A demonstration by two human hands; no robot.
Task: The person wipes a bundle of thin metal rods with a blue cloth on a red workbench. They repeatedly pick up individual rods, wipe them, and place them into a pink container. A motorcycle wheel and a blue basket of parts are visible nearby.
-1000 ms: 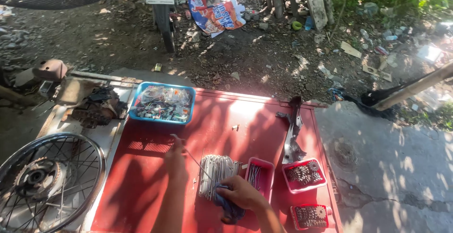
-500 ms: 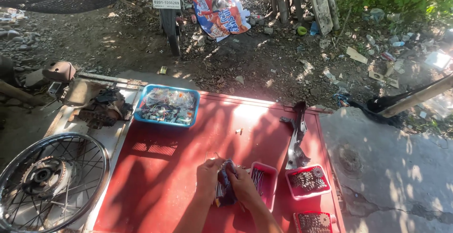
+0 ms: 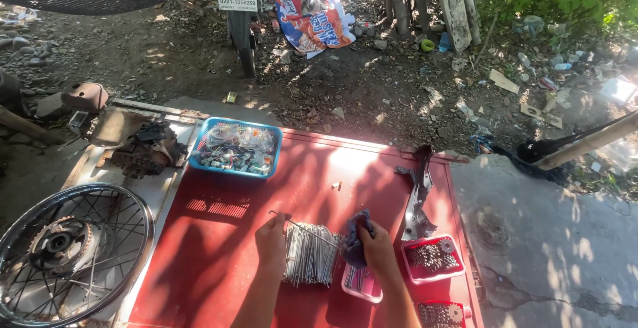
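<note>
My left hand (image 3: 272, 239) pinches one thin metal spoke (image 3: 302, 227) by its bent end. The spoke runs right into a dark blue rag (image 3: 355, 237) gripped in my right hand (image 3: 379, 248). Under both hands a bundle of silver spokes (image 3: 311, 255) lies on the red metal panel (image 3: 219, 261). A pink tray with a few spokes (image 3: 362, 281) sits just below my right hand.
A blue basket of small parts (image 3: 234, 147) stands at the panel's far left. Two red trays of small metal pieces (image 3: 432, 257) (image 3: 444, 314) and a metal bracket (image 3: 417, 192) lie at right. A spoked wheel (image 3: 70, 255) and rusty engine parts (image 3: 136, 148) rest at left. A motorcycle's rear (image 3: 240, 15) stands beyond.
My hands were close together around the rag half a second ago; now they have drawn apart, the left pulling the spoke out to the left and the right moving right with the rag.
</note>
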